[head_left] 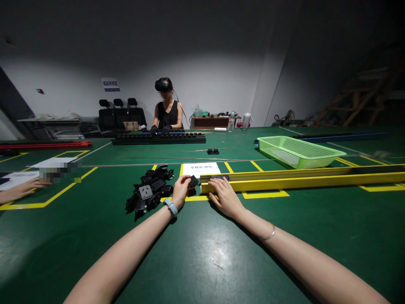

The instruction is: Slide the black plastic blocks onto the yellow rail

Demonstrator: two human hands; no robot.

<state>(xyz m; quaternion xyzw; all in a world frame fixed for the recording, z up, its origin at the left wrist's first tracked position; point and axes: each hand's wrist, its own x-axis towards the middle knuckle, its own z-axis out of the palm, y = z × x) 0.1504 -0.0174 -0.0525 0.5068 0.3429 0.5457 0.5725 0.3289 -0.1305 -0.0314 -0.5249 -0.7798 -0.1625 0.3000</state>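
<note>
My left hand is closed, pinching a black socket module between thumb and fingers, just off the open left end of a yellow rail. Over the near wall of that rail lies my right hand, its fingers hooked across the top edge and the thumb low on the front side. Another black module sits in the channel at the right hand's fingertips, partly hidden by them. Left of my left hand is a loose pile of black modules; one shows a grey face with socket slots.
A white printed sheet lies behind my hands. The green basket stands behind the rail at right. Two small black pieces lie farther back. Across the table, a person works at a black rail; another person's hand is at left.
</note>
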